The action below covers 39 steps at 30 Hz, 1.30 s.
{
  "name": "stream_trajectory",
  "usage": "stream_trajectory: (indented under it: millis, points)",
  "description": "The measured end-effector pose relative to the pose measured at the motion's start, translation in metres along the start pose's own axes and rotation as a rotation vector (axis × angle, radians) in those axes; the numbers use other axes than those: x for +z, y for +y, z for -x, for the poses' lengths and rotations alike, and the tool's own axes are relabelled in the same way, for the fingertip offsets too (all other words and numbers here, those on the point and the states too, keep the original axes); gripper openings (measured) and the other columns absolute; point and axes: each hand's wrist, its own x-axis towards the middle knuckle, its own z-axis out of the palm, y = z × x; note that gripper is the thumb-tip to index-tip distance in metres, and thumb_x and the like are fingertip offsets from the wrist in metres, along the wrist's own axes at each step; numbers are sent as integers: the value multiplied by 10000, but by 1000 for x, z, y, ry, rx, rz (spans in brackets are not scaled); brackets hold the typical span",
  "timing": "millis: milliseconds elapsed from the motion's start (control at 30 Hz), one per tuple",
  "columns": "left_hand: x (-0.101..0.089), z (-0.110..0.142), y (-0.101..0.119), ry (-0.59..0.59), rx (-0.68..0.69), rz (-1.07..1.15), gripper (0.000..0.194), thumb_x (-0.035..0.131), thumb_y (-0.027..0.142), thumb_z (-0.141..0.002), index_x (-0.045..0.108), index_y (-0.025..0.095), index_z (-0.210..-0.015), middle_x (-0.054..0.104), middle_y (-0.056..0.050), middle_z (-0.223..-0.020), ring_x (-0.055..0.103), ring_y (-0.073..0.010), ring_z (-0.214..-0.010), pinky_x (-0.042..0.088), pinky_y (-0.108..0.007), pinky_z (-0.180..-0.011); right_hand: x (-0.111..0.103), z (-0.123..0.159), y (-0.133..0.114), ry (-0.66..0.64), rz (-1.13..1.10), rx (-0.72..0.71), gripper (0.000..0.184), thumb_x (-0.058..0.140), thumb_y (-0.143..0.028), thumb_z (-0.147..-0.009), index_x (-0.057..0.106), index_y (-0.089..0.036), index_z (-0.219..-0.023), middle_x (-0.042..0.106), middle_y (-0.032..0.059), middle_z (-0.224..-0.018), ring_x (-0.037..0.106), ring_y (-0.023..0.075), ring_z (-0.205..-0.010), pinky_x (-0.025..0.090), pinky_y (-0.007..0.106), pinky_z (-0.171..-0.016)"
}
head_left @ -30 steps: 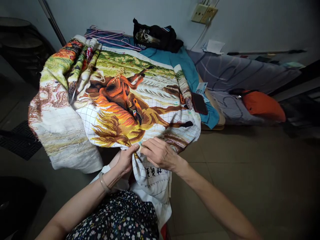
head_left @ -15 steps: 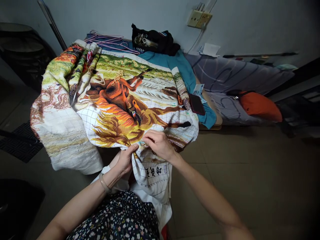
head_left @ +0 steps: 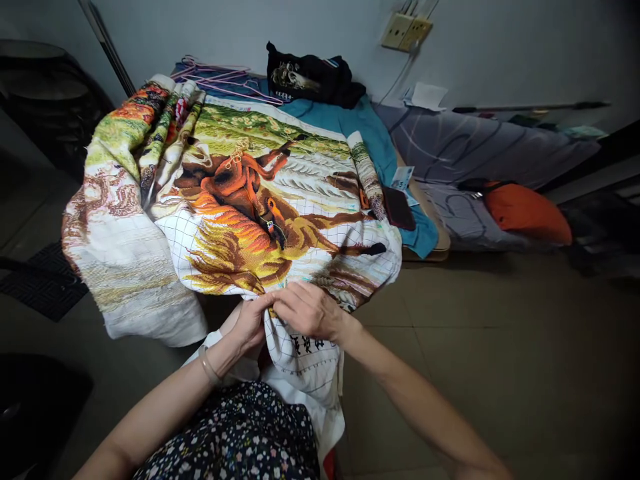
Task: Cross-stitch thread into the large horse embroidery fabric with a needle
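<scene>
A large cross-stitch cloth (head_left: 235, 260), worked with brown and orange horses on a white grid, spreads in front of me and hangs toward my lap. My left hand (head_left: 247, 323) grips its near edge, thumb on top and the other fingers beneath the fabric. Close beside it, my right hand (head_left: 310, 310) is closed in a pinch over the cloth, its fingertips by the left thumb. Whatever those fingertips hold is too small or hidden to make out. Black stitched characters (head_left: 307, 345) show below the right hand. Loose yellowish threads (head_left: 241, 152) lie on the upper part.
Rolled and folded cloth (head_left: 125, 173) bulges at the left. Behind lie pink hangers (head_left: 220, 77), a black bag (head_left: 315, 77) and a teal cloth (head_left: 367, 123). A dark phone-like object (head_left: 399, 208) rests at the right edge. An orange bag (head_left: 527, 212) sits farther right, below a wall socket (head_left: 406, 31).
My right hand has moved down and slightly left, up against the left thumb, and now covers part of the lower cloth. The left hand keeps its grip. The view has shifted slightly.
</scene>
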Motion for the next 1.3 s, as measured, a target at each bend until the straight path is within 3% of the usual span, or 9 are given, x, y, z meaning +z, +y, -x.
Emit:
stream_trajectory:
  millis: [100,233,333,467,567,633,767,1100,1300]
  points:
    - [0,1,1,-38,27,-27,357,817,206,-516,685,153,-843,716,-37,-748,664,-219,-784,494,-327,-758,2,-1,-32,77,-209,-88,292,354,-138,-927,568,-147,-729,476,13,-626,408,146,-595,271,299,-543]
    - [-2,-1,-2,-60,20,-20,421,795,217,-562,673,147,-959,731,-72,-877,666,-260,-906,492,-368,-823,3,-2,-83,58,-402,-171,289,371,-123,-888,515,-168,-642,420,-18,-554,385,126,-509,232,284,-468]
    - [-2,-1,-3,-56,13,-22,420,787,208,-573,670,136,-970,733,-82,-885,665,-268,-923,492,-380,-832,-3,-4,-100,20,-487,-156,284,386,-138,-881,523,-180,-636,452,-18,-538,422,122,-495,261,276,-450]
    - [1,0,0,-39,13,-25,396,787,197,-560,678,130,-936,733,-77,-833,666,-269,-911,485,-383,-838,-17,1,-81,59,-686,180,263,343,-171,-935,573,-183,-807,600,-3,-629,518,109,-528,376,247,-496]
    - [3,1,1,-3,8,-26,369,805,195,-526,683,123,-867,724,-65,-764,668,-250,-841,481,-365,-817,-19,11,-51,67,-563,638,201,398,-169,-936,598,-156,-954,660,20,-695,586,120,-566,415,229,-530]
    - [4,2,1,11,-6,-28,342,811,194,-516,683,115,-823,719,-65,-741,665,-228,-766,483,-355,-789,-15,16,-33,47,-469,796,208,434,-147,-923,625,-155,-1006,703,54,-823,649,145,-700,464,234,-624]
    - [2,1,1,8,-19,-46,309,806,194,-528,687,106,-800,718,-68,-740,649,-192,-664,488,-339,-732,-6,22,-15,22,-464,815,220,471,-141,-910,670,-168,-1002,723,58,-932,675,169,-835,499,255,-760]
    - [1,1,0,-8,-9,-23,462,817,175,-529,679,132,-968,735,-55,-810,667,-193,-710,503,-337,-758,-6,20,-11,-62,-415,782,212,494,-106,-883,680,-166,-963,727,55,-881,671,157,-784,475,233,-724]
    - [1,1,-1,-9,-15,-24,386,826,176,-518,689,128,-876,729,-56,-768,656,-192,-677,496,-343,-748,-20,6,-12,-335,-182,709,153,510,-112,-878,650,-165,-910,682,48,-768,625,178,-694,367,260,-603]
